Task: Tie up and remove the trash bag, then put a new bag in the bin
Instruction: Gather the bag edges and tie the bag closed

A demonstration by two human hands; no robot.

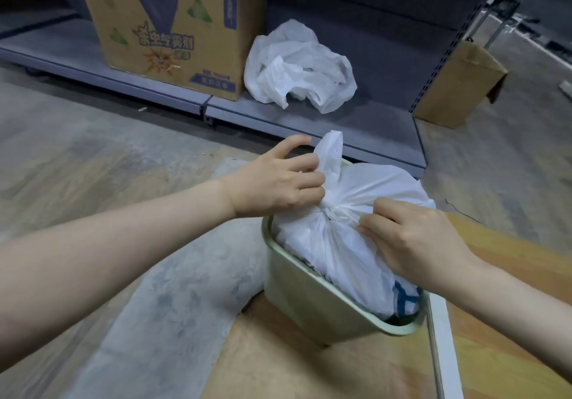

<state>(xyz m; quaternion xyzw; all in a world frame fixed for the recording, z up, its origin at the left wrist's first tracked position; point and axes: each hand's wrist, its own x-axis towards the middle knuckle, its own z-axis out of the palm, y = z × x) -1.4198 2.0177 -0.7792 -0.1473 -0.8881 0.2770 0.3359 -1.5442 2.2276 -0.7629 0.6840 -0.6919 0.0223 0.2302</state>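
Note:
A full white trash bag (371,188) sits in a pale green bin (312,299) on the floor. Its top is gathered into a knot at the middle. My left hand (278,182) grips one upright loose end of the bag left of the knot. My right hand (414,237) pinches the plastic just right of the knot. A second, crumpled white plastic bag (297,67) lies on the low grey shelf behind the bin.
A large printed cardboard box (167,24) stands on the grey shelf base (309,120) at the back. A smaller brown box (458,86) sits at the right, past the shelf upright. A wooden board (278,352) lies under and around the bin.

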